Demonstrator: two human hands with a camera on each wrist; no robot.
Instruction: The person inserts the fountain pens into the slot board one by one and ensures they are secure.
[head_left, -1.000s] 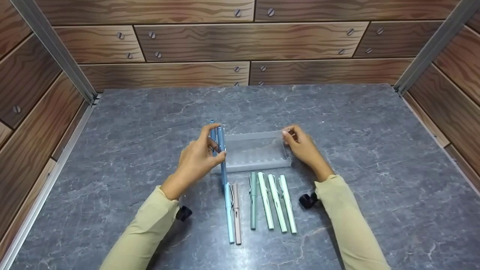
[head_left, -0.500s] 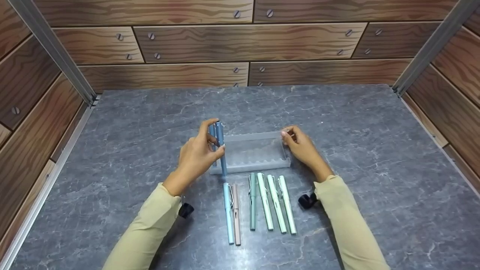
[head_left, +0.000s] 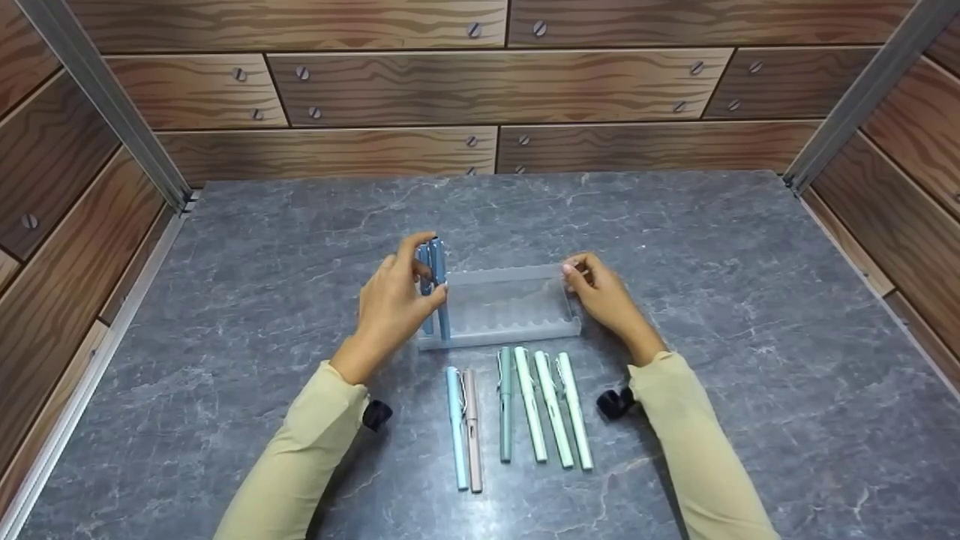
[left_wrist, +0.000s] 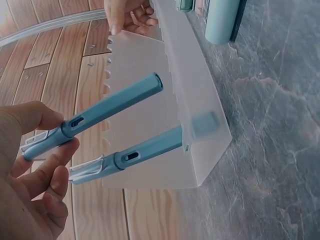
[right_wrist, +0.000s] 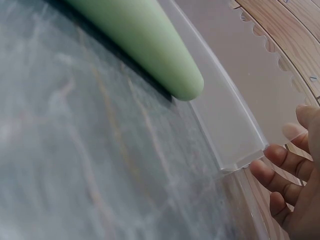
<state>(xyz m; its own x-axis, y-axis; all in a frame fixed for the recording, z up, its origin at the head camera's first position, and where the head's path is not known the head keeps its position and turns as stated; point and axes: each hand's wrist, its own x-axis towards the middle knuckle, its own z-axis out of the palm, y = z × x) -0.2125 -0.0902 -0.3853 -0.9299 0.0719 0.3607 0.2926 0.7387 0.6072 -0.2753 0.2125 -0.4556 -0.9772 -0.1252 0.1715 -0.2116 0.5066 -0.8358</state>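
My left hand (head_left: pixel 397 292) pinches a blue pen (left_wrist: pixel 110 106) by its clipped cap, between thumb and fingers. The pen stands tilted above the left end of a frosted clear pen tray (head_left: pixel 517 331) with scalloped edges. Right beside it, a second blue pen (left_wrist: pixel 145 149) lies across the tray, its lower end behind the frosted front wall. The curled fingers of my left hand come close to that pen's cap. At the tray's back right corner, my right hand (head_left: pixel 604 289) grips the edge with thumb and fingertips.
In front of the tray lie a light blue pen (head_left: pixel 457 427) and a brown pen (head_left: pixel 472 431) side by side. To their right are a dark green pen (head_left: pixel 505 405) and several pale green pens (head_left: pixel 553 409). Wood-patterned walls (head_left: pixel 495 86) enclose the grey marbled table (head_left: pixel 300 225).
My left hand has carried the blue pen away from the light blue pen, back and slightly left over the tray's left end. My right hand keeps its place on the tray.
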